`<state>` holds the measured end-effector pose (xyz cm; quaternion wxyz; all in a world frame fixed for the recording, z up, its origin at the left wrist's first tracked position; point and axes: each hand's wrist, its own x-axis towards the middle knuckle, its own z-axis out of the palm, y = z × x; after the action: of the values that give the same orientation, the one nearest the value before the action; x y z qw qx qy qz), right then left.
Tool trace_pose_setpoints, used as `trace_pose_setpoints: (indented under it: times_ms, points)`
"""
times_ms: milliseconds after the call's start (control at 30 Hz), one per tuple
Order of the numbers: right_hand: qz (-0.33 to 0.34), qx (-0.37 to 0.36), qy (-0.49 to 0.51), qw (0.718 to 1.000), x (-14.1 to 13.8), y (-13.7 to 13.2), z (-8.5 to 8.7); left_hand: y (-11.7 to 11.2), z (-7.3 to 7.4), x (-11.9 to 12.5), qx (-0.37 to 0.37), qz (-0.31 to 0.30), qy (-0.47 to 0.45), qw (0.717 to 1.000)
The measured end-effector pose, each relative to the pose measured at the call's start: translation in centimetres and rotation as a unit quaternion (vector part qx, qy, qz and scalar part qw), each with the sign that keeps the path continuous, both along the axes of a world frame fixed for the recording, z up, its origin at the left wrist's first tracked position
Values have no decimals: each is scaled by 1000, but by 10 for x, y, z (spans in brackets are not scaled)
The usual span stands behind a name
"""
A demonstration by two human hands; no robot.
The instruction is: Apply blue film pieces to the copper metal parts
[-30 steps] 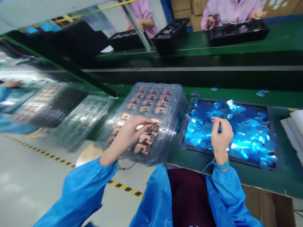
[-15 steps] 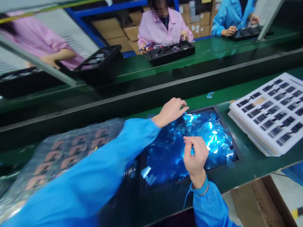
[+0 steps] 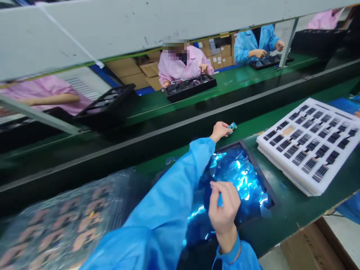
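Your left hand (image 3: 221, 132) had moved out past the far rim of the black tray (image 3: 261, 180), its thumb and fingertips closed on a small blue foil piece (image 3: 232, 126), now clear of the heap. Your right hand (image 3: 224, 210) hung low over the tray, nearly closed, pinching a blue foil scrap (image 3: 220, 200) that the fingers partly hid. The heap of shiny blue foil pieces (image 3: 236, 176) lay in the tray on the green bench (image 3: 292, 198). A white foam tray (image 3: 332, 176) of dark components sat to the right; a clear blister stack (image 3: 64, 228) of copper-coloured parts lay near left. Across the line, a co-worker in a pink smock (image 3: 182, 69) worked over another black tray (image 3: 189, 88).
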<state>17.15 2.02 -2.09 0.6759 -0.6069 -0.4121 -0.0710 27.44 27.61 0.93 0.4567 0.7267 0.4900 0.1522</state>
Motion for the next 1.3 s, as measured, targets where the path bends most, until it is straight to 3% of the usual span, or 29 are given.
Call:
trace_pose_setpoints:
  times_ms: [67, 167, 233, 333, 433, 533, 700, 833, 1033, 1167, 1300]
  points:
    - [-2, -5, 57, 998, 2, 0, -1, -18, 16, -53, -45, 4, -37, 998]
    - [23, -53, 167, 984, 6, 2, -2, -71, 40, -141, -110, 4, -103, 989]
    - [91, -77, 231, 966, 8, 4, -2, -113, 51, -188, -138, 10, -141, 980]
    - [224, -102, 297, 923, 8, 7, -2, -165, 55, -229, -125, 38, -154, 979]
    - [298, -129, 329, 887, 7, 4, -3, -194, 48, -245, -21, 70, -130, 989]
    - [332, -150, 334, 870, 4, -3, -2, -209, 42, -255, 80, 91, -91, 989]
    - [362, -181, 271, 874, 1, -5, -1, -223, 37, -270, 99, 122, -85, 984]
    - [365, -183, 156, 900, -2, 0, 5, -223, 31, -278, 42, 149, -138, 978]
    - [259, -121, -33, 958, -6, -2, 16, -228, 37, -282, -41, 161, -205, 965]
    - [241, -88, -93, 962, -9, -6, 19, -237, 47, -285, -130, 171, -267, 939]
    - [233, -100, -172, 952, -10, -11, 23, -245, 48, -290, -218, 193, -309, 905]
